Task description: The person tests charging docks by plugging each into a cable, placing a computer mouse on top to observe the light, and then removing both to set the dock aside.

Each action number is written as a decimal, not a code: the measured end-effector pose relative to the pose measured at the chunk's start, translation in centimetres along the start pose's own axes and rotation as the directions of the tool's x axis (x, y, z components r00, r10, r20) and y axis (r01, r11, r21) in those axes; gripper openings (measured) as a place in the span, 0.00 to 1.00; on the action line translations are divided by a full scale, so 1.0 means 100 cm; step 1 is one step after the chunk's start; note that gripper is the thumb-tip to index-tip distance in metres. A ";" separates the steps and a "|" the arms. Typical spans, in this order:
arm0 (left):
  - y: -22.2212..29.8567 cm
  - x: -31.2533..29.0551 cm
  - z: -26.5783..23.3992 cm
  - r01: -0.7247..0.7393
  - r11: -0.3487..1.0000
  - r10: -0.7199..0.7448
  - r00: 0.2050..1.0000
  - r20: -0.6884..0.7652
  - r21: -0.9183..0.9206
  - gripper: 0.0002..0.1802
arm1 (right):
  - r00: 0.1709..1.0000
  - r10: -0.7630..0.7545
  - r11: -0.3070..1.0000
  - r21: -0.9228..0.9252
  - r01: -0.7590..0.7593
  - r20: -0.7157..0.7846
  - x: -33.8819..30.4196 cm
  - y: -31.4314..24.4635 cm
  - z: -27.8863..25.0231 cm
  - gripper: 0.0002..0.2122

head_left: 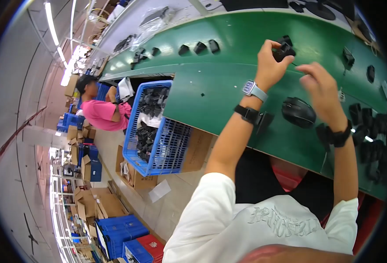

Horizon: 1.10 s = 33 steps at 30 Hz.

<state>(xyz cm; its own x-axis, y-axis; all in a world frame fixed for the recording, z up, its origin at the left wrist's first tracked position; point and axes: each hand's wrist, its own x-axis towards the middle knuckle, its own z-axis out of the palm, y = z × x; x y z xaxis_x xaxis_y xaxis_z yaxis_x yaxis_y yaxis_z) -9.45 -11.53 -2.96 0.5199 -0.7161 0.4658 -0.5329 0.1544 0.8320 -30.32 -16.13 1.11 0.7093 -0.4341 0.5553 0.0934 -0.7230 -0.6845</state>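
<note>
Over the green tabletop, my left hand [270,65] is closed around a small black plastic part [284,52], gripped between thumb and fingers. My right hand [319,87] hovers just to the right of that part, apart from it. Its fingers are bent and smeared by motion, so whether they hold anything cannot be made out. Below and between the hands lies a black computer mouse [299,112]. A watch [249,87] and a black strap are on my left arm, and another black strap [339,135] circles my right wrist.
Several black parts [199,47] stand in a row along the green bench [228,94]. More black parts [372,151] are heaped at the right. A blue plastic crate [176,147] of black pieces stands left of the bench. A person in pink [101,114] sits farther left.
</note>
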 end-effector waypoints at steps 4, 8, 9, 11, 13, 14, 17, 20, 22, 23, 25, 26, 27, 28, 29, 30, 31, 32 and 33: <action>-0.023 -0.003 0.025 0.312 0.683 -0.190 0.949 0.252 -0.660 0.25 | 0.980 0.118 0.990 0.093 -0.104 -0.160 -0.018 0.060 -0.010 0.10; -0.041 -0.017 0.050 0.317 0.730 -0.045 0.906 0.420 -0.606 0.37 | 0.963 0.207 0.978 0.054 -0.200 -0.174 -0.038 0.102 -0.016 0.11; -0.031 -0.018 0.040 0.323 0.814 -0.064 0.876 0.478 -0.482 0.35 | 0.971 0.154 0.988 -0.006 -0.158 -0.185 -0.033 0.092 -0.013 0.11; -0.032 -0.021 0.022 0.300 0.861 -0.091 0.885 0.456 -0.410 0.34 | 0.968 0.213 0.977 0.045 -0.209 -0.130 -0.020 0.080 0.000 0.11; -0.047 -0.021 0.019 0.308 0.817 -0.073 0.894 0.442 -0.488 0.32 | 0.992 0.074 0.995 0.073 -0.066 -0.100 -0.020 0.098 0.011 0.13; -0.048 -0.021 0.024 0.267 0.819 -0.025 0.901 0.434 -0.508 0.31 | 0.992 0.099 0.989 0.114 -0.090 -0.082 -0.022 0.096 0.007 0.13; -0.041 -0.019 0.045 0.278 0.831 -0.015 0.877 0.480 -0.482 0.29 | 0.980 0.191 0.979 0.082 -0.186 -0.049 -0.030 0.102 -0.013 0.13; -0.036 -0.025 0.044 0.268 0.835 0.002 0.872 0.489 -0.481 0.29 | 0.985 0.167 0.986 0.025 -0.166 -0.048 -0.034 0.102 -0.013 0.14; -0.036 -0.025 0.040 0.262 0.842 0.002 0.873 0.489 -0.472 0.29 | 0.988 0.150 0.989 0.011 -0.150 -0.030 -0.034 0.102 -0.011 0.13; -0.036 -0.024 0.038 0.221 0.858 0.032 0.877 0.479 -0.463 0.29 | 0.990 0.138 0.990 -0.020 -0.138 -0.019 -0.034 0.102 -0.010 0.13; -0.036 -0.024 0.037 0.183 0.872 0.061 0.880 0.471 -0.454 0.29 | 0.992 0.129 0.990 -0.050 -0.130 -0.007 -0.035 0.104 -0.007 0.13; -0.035 -0.024 0.037 0.138 0.901 0.081 0.878 0.471 -0.411 0.28 | 0.994 0.112 0.989 -0.097 -0.112 -0.004 -0.036 0.106 -0.006 0.13; -0.035 -0.025 0.037 0.091 0.926 0.101 0.875 0.473 -0.367 0.27 | 0.996 0.094 0.985 -0.143 -0.094 -0.001 -0.037 0.108 -0.005 0.13; -0.035 -0.026 0.038 0.095 0.925 0.100 0.874 0.476 -0.367 0.27 | 0.995 0.098 0.985 -0.143 -0.098 -0.002 -0.038 0.109 -0.004 0.13; -0.035 -0.027 0.040 0.117 0.931 0.073 0.868 0.491 -0.345 0.26 | 0.995 0.103 0.981 -0.164 -0.101 0.004 -0.038 0.110 -0.003 0.13; -0.034 -0.029 0.041 0.139 0.936 0.046 0.861 0.506 -0.323 0.26 | 0.994 0.108 0.977 -0.185 -0.105 0.010 -0.039 0.110 -0.002 0.13; -0.031 -0.031 0.045 0.143 0.935 0.045 0.858 0.511 -0.323 0.26 | 0.993 0.114 0.977 -0.185 -0.111 0.008 -0.037 0.108 -0.003 0.13; -0.025 -0.035 0.050 0.141 0.949 0.014 0.876 0.481 -0.283 0.25 | 0.993 0.119 0.980 -0.164 -0.116 0.008 -0.034 0.104 -0.005 0.13; -0.022 -0.037 0.053 0.140 0.960 -0.017 0.893 0.450 -0.242 0.25 | 0.992 0.124 0.982 -0.142 -0.121 0.009 -0.034 0.102 -0.006 0.13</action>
<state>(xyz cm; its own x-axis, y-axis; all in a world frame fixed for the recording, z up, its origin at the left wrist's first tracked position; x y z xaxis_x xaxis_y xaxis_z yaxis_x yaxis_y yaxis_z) -13.73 -12.80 -8.11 0.1726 -0.9482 0.2666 -0.2775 0.2129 0.9368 -32.16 -22.36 -7.44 0.7216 -0.5154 0.4623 -0.0935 -0.7342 -0.6725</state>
